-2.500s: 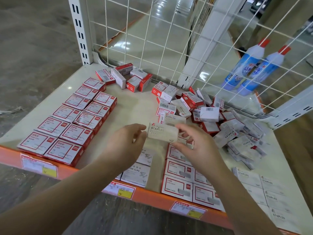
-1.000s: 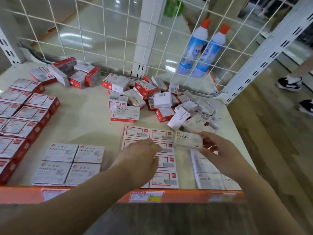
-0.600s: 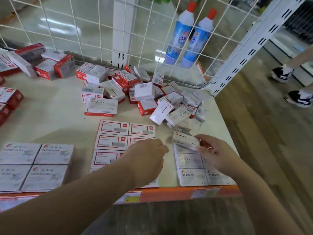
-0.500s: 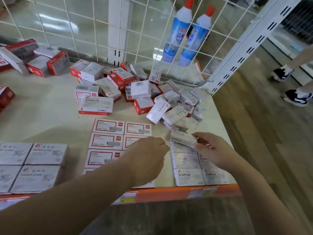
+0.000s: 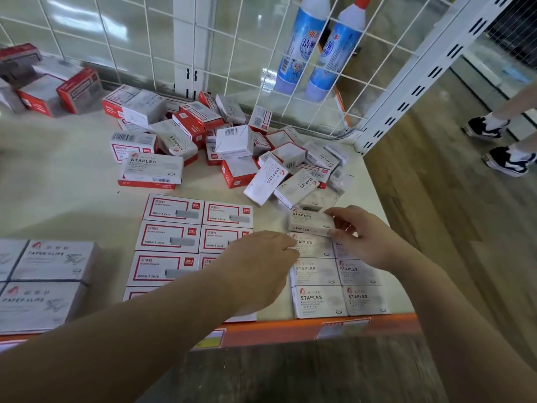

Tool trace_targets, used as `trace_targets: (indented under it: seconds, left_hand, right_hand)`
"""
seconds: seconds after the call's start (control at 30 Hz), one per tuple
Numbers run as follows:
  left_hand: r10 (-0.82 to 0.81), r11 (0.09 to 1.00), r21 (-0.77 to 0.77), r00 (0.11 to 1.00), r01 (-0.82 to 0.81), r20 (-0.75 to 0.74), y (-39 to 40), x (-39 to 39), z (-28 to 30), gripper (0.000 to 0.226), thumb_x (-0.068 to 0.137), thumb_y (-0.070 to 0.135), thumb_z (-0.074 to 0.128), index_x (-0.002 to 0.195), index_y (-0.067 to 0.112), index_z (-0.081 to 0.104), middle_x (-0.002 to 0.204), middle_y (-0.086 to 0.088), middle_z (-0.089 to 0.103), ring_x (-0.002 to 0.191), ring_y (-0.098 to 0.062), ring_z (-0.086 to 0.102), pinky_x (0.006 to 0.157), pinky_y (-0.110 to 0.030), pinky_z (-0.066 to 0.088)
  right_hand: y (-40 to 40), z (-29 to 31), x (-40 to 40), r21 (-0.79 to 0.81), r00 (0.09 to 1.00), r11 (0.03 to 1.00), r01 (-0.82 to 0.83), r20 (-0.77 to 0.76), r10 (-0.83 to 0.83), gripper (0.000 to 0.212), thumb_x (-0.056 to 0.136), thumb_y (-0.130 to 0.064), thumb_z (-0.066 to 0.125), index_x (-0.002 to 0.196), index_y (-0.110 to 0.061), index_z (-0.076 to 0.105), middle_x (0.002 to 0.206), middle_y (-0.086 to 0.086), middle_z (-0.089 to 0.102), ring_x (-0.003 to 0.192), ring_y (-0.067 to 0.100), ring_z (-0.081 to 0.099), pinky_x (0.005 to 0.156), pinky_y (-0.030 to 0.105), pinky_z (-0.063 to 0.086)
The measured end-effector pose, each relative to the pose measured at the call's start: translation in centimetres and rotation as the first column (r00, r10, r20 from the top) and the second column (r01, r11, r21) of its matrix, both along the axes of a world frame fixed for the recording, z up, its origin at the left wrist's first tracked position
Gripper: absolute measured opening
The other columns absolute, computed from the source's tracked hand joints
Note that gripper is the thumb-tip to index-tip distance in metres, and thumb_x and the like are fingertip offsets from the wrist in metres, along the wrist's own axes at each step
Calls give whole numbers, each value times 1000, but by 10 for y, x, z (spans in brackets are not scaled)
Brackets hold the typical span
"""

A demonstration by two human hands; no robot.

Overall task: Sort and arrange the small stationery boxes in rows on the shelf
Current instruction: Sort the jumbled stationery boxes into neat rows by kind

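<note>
Pinching a white STAPLES box [image 5: 311, 221] at its right end, the right hand [image 5: 363, 237] holds it at the far end of the white STAPLES rows [image 5: 334, 283] near the shelf [image 5: 72, 175] front. The left hand [image 5: 258, 269] hovers beside it, fingers loosely curled, gripping nothing. Unsorted boxes [image 5: 232, 141] lie heaped behind.

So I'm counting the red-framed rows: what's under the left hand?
The left hand hovers over the red-framed staple boxes. Partly visible boxes poke out beside it in the second and third rows; the lowest row's right side is hidden by the forearm.
</note>
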State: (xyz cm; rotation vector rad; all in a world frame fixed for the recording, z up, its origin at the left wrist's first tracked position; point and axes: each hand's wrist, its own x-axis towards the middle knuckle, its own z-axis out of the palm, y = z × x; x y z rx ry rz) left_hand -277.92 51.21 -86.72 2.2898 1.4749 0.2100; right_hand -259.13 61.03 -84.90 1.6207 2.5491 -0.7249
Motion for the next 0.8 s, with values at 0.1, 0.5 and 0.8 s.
trace_targets:
  seconds: [0.1, 0.5, 0.8]
  left_hand:
    - [10, 1000, 2, 1000, -10, 14, 3, 2, -1, 43, 99, 25, 39, 141, 24, 34, 146, 7, 34, 132, -12, 32, 107, -27, 30]
    - [22, 1000, 7, 999, -22, 48, 6, 7, -8, 44, 98, 25, 43, 141, 24, 32, 143, 4, 32, 120, -14, 44, 91, -26, 45]
    - [50, 998, 29, 997, -52, 62, 13, 8, -10, 38, 99, 26, 39, 137, 23, 39, 140, 5, 34, 118, -15, 46, 91, -27, 46]
  right_hand:
    - [4, -2, 2, 7, 1000, 1000, 1, -25, -1, 39, 91, -16, 56, 130, -12, 51, 99, -1, 51, 92, 17, 53, 86, 24, 41]
    - [3, -7, 1, -17, 986, 999, 43, -161, -45, 42, 88, -3, 56, 124, -24, 55, 102, -2, 55, 91, 10, 56, 78, 8, 42]
    - [0, -10, 1, -114, 978, 988, 108, -167, -126, 53, 82, -7, 65, 130, -25, 51, 98, -5, 53, 96, 15, 56, 93, 29, 44]
